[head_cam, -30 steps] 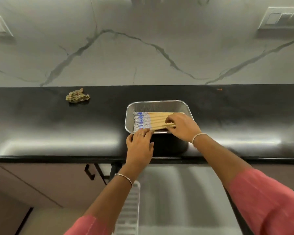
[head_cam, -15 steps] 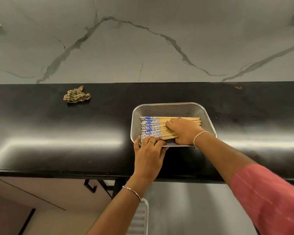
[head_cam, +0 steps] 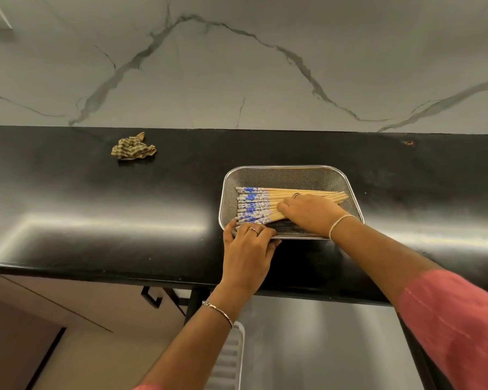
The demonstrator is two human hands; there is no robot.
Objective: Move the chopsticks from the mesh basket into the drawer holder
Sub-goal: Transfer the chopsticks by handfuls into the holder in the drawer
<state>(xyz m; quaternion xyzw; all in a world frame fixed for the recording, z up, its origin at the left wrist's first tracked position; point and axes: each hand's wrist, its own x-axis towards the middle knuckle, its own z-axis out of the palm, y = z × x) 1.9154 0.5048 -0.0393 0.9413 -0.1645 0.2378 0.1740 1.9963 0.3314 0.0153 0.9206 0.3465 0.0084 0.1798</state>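
Note:
A silver mesh basket [head_cam: 290,173] sits on the black counter. Inside it lies a bundle of several wooden chopsticks [head_cam: 258,202] with blue-and-white patterned ends pointing left. My right hand [head_cam: 310,212] lies over the middle of the bundle, fingers curled onto the sticks. At the basket's front left corner, my left hand [head_cam: 248,249] grips the rim, fingertips touching the nearest patterned ends. Below the counter the open drawer shows a white ribbed holder [head_cam: 228,358], partly hidden by my left forearm.
A crumpled checked cloth [head_cam: 133,149] lies on the black counter [head_cam: 96,206] at the back left. A marble wall rises behind. Black cabinet handles [head_cam: 152,296] sit under the counter edge. The steel drawer interior [head_cam: 321,347] extends to the right of the holder.
The view has tilted up, so the basket appears lower right and less of the drawer shows. My right hand has slid slightly right along the chopsticks; my left hand stays at the rim.

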